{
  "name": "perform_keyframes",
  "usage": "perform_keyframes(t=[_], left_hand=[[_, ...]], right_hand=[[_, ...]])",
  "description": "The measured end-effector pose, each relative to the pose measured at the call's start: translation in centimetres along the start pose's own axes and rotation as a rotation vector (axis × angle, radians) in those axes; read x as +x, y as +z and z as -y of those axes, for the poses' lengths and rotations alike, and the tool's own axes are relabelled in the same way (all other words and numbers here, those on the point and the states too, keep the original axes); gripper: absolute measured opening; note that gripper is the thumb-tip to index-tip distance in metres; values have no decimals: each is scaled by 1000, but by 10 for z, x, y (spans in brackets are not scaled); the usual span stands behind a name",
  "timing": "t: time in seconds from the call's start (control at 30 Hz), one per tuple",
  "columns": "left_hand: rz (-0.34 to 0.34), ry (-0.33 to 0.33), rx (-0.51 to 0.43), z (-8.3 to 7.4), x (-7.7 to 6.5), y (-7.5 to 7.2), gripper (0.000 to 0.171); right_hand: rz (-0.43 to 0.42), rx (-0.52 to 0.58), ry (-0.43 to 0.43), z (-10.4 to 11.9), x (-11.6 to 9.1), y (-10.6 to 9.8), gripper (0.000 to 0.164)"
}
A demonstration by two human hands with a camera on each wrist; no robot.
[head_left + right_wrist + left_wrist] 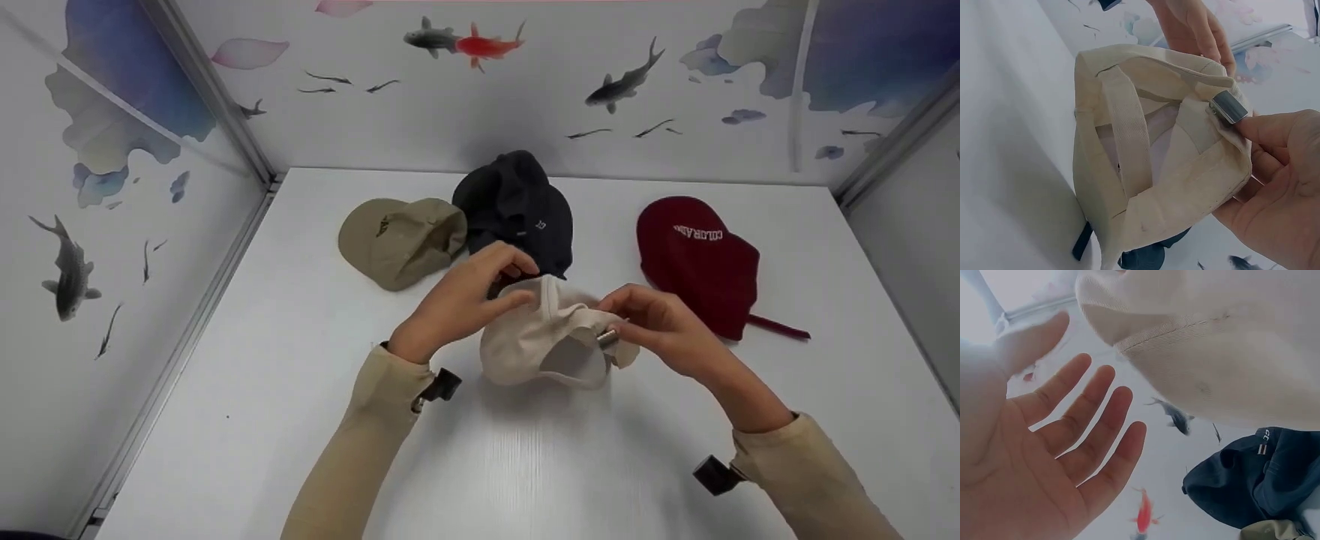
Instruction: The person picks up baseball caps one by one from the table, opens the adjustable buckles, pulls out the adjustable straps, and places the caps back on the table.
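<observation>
Here, the right hand pinches the cream cap, between both hands, at its metal buckle; the left hand is spread alongside. Beyond the left lie a khaki cap and dark cap; beyond the right, a maroon cap.

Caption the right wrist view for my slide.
Right hand grips a cream cap near its metal buckle, with the left hand beyond it.

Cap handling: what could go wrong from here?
1. The cream cap could slip or twist: the right hand pinches it at one edge, by the metal buckle, while the left hand is open, fingers spread.
2. The black cap sits just beyond the left hand in the head view, so a sweep forward might nudge it.
</observation>
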State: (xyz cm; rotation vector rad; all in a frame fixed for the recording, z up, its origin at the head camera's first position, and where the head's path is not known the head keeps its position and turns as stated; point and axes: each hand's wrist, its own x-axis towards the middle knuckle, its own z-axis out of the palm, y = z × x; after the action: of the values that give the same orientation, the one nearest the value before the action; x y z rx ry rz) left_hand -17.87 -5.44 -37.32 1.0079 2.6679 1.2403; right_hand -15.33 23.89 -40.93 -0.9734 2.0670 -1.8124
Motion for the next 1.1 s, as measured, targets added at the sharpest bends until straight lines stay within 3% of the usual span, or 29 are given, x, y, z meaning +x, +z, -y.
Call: perform_keyframes(t=[0.2,0.43,0.67,0.9,1.1], left_hand=[[40,-32,91,-2,19,7,26],[82,-60,88,-1,27,13,24],[146,-35,-30,2,25,11,22],[204,-15,-189,6,21,7,19],[175,-11,-226,3,10,0,18]], right_hand=[[17,12,-16,-1,1,0,20],[19,11,-8,-3,0,0,20],[1,-16,16,-1,-4,-1,19],[19,4,-22,2,-5,-6,20],[33,32,-14,6,-7,-9,21]])
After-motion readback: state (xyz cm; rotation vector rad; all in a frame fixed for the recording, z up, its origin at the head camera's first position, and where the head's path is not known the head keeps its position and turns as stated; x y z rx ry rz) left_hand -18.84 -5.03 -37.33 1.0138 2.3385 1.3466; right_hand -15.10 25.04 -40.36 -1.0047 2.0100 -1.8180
